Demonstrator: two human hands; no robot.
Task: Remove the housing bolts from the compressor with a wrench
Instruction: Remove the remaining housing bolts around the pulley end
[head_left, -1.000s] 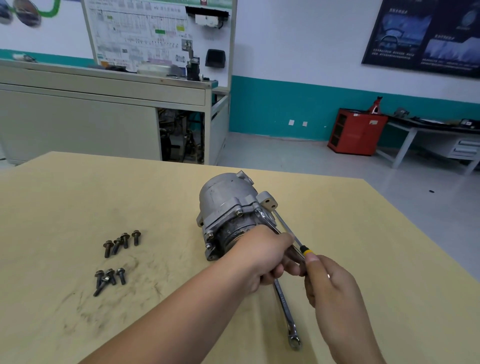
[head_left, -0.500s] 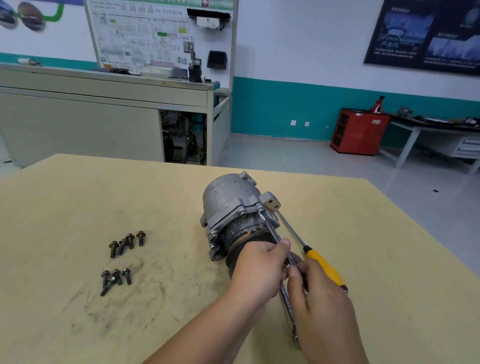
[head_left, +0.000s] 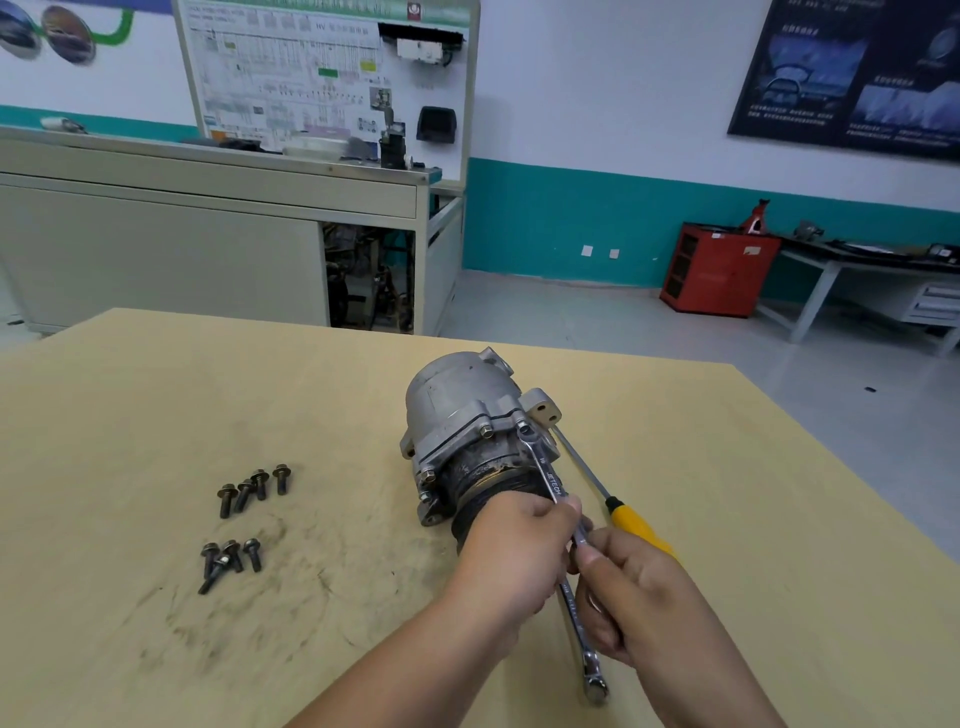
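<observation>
Nearest, the ring end of the long silver steel wrench rests on the pale yellow wooden table, and its shank runs up and away between both hands. The right hand pinches that shank, thumb on top and fingers curled beneath. A second ago it covered the handle of the yellow-handled screwdriver, which now lies free on the table just beside it, steel shaft pointing at the compressor's mounting ear. The left hand holds the wrench slightly further up with its thumb pressed on the shank; its other fingers curl out of sight against the dark nose of the grey cast-metal compressor, which lies on its side mid-table. The wrench's far end sits on a bolt at the flange's upper right corner. Other seated housing bolts show along the flange. Swapping screwdriver for wrench suggests the next bolt is about to be loosened, with the job partway through. To the left, well apart, lie two clusters of loose dark flanged bolts. Beyond stand a grey workbench and a red metal cabinet.
</observation>
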